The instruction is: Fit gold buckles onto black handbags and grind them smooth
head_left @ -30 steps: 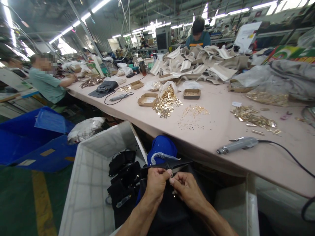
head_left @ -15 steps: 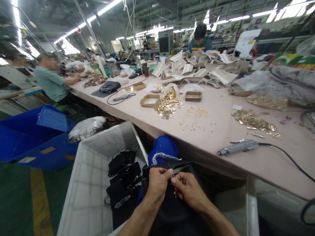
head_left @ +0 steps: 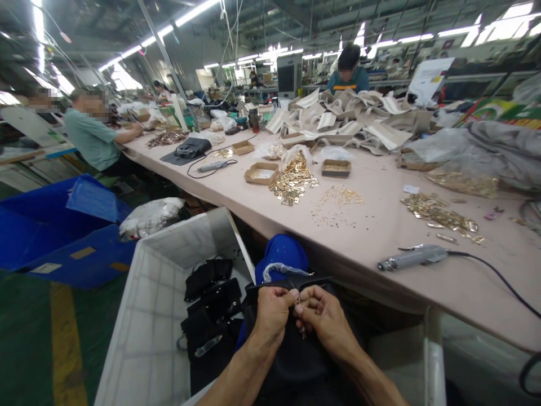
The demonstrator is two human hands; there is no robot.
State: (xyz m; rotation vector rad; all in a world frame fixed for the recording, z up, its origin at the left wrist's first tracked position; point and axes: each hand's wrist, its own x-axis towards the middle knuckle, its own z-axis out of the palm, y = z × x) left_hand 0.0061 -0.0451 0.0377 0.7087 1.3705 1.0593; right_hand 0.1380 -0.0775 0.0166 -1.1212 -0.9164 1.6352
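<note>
A black bag (head_left: 291, 363) lies across my lap, over blue cloth (head_left: 282, 254). My left hand (head_left: 273, 311) is closed on the bag's upper edge, thumb and forefinger pinching near its middle. Close beside it, my right hand (head_left: 320, 313) pinches a small metal fitting (head_left: 298, 302) against the bag, its fingers curled. The two thumbs almost meet, and they hide most of the fitting. Another small shiny part (head_left: 303, 332) shows just below the right fingers.
At my left, a white bin (head_left: 146, 316) holds several black bags (head_left: 213, 304); a blue bin (head_left: 63, 248) stands beyond. On the table (head_left: 359, 225) lie a corded electric screwdriver (head_left: 412, 257), gold hardware piles (head_left: 293, 180), small boxes (head_left: 336, 168) and pale bag pieces (head_left: 346, 115). Other people sit farther off.
My right fingers have shifted slightly at the fitting, and the shiny part below them shows more. My left hand keeps its pinch on the bag. The view has turned a little.
</note>
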